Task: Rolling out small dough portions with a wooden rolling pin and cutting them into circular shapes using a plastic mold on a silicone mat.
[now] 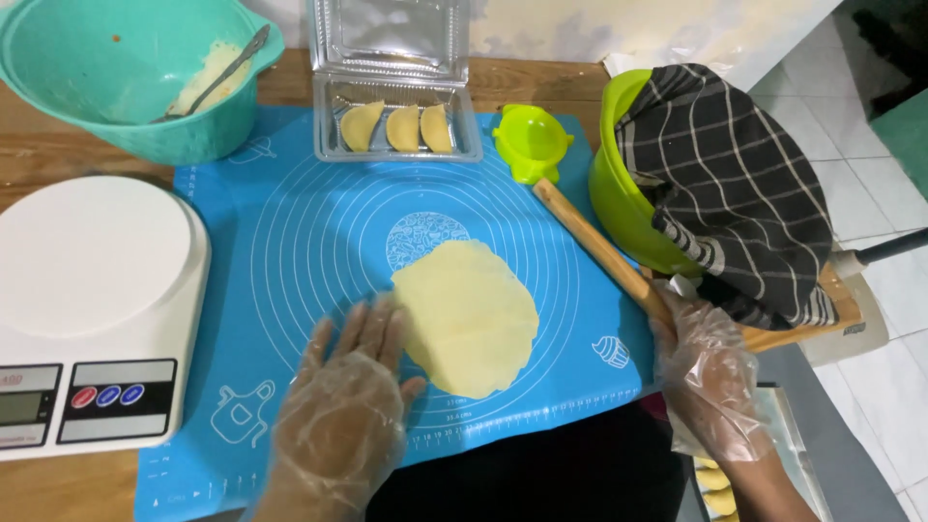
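Gloved left hand (346, 418) flat, fingers spread, touching edge of rolled dough sheet (467, 316) mid blue mat (290, 251). Right hand (710, 382) grips wooden rolling pin (599, 249) end, beside green bowl (619, 184).

The left hand (348, 406), in a clear plastic glove, lies flat and palm down, fingers spread and pointing far. The right hand (706, 377), gloved too, reaches in from the near right, fingers curled closed in a grasp.
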